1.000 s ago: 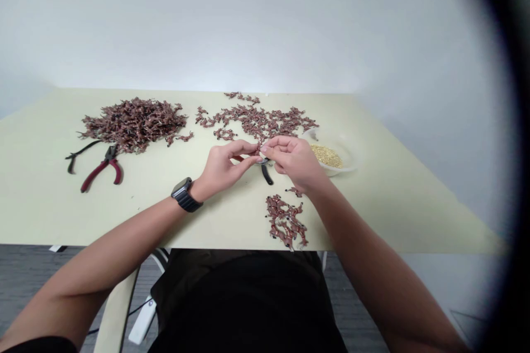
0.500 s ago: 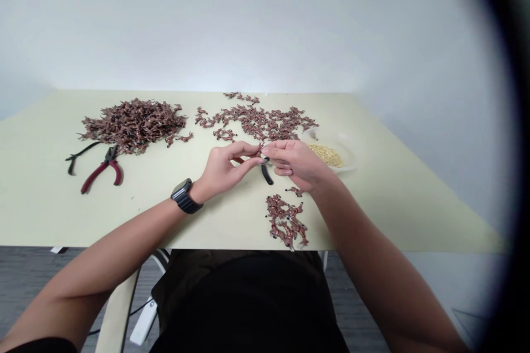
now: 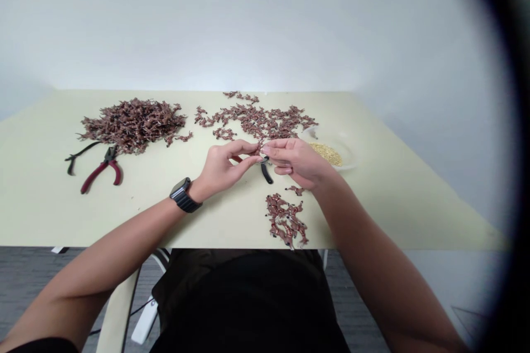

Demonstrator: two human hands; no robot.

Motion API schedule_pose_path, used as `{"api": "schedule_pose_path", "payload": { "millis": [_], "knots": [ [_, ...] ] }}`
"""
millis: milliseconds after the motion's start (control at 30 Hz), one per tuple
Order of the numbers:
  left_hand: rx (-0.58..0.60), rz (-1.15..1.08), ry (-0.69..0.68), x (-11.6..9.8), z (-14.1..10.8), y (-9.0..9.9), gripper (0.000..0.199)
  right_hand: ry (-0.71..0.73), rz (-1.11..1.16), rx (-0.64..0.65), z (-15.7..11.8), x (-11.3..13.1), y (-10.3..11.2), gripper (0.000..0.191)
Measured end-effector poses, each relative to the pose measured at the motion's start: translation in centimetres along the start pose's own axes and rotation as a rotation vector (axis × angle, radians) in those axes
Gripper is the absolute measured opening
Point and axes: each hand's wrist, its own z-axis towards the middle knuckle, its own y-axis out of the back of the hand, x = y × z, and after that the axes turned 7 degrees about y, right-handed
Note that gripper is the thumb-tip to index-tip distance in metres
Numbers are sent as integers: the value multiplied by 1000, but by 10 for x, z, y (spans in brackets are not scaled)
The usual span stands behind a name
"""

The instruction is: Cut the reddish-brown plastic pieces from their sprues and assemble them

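My left hand (image 3: 226, 165) and right hand (image 3: 296, 162) meet mid-desk (image 3: 124, 220), fingers curled close around something small I can't make out, with a black tool handle (image 3: 267, 174) jutting below them. Reddish-brown pieces (image 3: 259, 121) spread just beyond my fingertips, a larger heap (image 3: 132, 126) lies toward the far left, and a small pile (image 3: 285, 220) sits near the front edge.

We count one left hand (image 3: 226, 168), one right hand (image 3: 296, 159), and one watch (image 3: 181, 194) on the left wrist. On the desk (image 3: 393, 204) we find two pairs of pliers, one red-handled (image 3: 101, 172) and one black-handled (image 3: 78, 150), plus one black-handled tool (image 3: 267, 174) under the hands. We see three groups of reddish-brown pieces, a heap (image 3: 132, 126), a spread (image 3: 256, 121) and a cluster (image 3: 285, 220), too many to count singly, and one clear bowl (image 3: 351, 157) holding one mound of yellow grains (image 3: 328, 153).
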Motion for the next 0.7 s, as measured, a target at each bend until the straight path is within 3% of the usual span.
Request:
{"api": "schedule_pose_path", "payload": {
  "millis": [233, 367, 533, 700],
  "knots": [
    [126, -287, 203, -3, 2, -1, 33, 92, -107, -28, 1, -5, 4, 34],
    [171, -434, 312, -2, 3, -1, 33, 301, -446, -97, -5, -3, 1, 23],
    [207, -487, 345, -2, 4, 1, 32, 561, -760, -103, -10, 0, -1, 14],
    [192, -451, 328, -2, 2, -3, 33, 615, -820, -107, -8, -6, -2, 11]
  ]
}}
